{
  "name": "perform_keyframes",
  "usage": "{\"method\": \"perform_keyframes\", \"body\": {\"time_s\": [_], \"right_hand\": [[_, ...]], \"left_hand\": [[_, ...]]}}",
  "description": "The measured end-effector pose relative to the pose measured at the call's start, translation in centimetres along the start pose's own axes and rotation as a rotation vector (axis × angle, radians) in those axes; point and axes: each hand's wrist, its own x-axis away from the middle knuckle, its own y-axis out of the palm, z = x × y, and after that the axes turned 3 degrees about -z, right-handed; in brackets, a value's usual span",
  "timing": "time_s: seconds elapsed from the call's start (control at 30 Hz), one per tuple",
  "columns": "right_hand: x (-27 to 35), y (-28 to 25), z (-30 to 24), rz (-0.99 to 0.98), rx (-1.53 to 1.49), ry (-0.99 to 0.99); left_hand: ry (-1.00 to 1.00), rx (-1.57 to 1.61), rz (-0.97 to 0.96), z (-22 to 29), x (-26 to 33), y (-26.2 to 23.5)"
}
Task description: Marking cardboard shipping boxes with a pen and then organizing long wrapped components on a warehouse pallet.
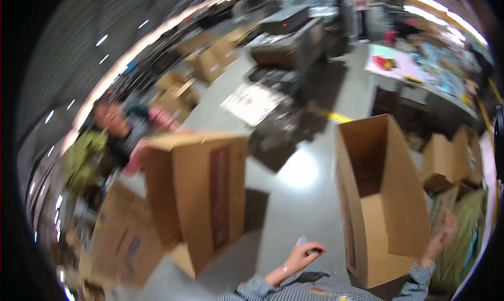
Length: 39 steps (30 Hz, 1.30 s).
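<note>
Left hand (pixel 300 259) curled round a small dark thing (pixel 315 250)!
Carton (pixel 407 201) runs lengthwise away between hands; right hand (pixel 439 240), loosely open, nearer.

The left hand (pixel 305 257) is to the left of the open cardboard box (pixel 404 212), apart from it, fingers curled inward, its wrist (pixel 283 270) bare beyond the sleeve (pixel 254 288). The right hand (pixel 443 237) is by the box's right wall, fingers loosely extended upward; whether it touches the box cannot be told.
</note>
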Motion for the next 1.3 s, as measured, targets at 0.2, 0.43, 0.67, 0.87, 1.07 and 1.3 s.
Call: {"method": "perform_keyframes", "body": {"time_s": [0.2,0.43,0.67,0.87,1.07,1.3], "right_hand": [[2.8,21.3,-21.3,-0.436,-1.125,0.444],[-5.3,35.3,-25.2,-0.656,-1.101,0.561],[-17.9,52.2,-22.2,-0.591,-1.192,0.584],[-31.9,65.1,-26.7,-0.950,-1.268,0.486],[-41.8,81.1,-29.6,-0.988,-1.656,0.551],[-65.4,92.1,-25.0,-1.722,-1.054,0.314]], "left_hand": [[0.160,-0.156,0.035,4.9,-13.1,-12.5],[0.234,-0.301,-0.021,9.3,-29.9,-21.3],[0.207,-0.425,-0.098,10.6,-48.1,-27.9],[-0.141,-0.033,-0.287,17.2,-61.1,-39.5],[0.270,-0.622,0.121,22.2,-73.5,-47.7],[0.207,-0.343,-0.189,22.3,-96.7,-57.6]]}}
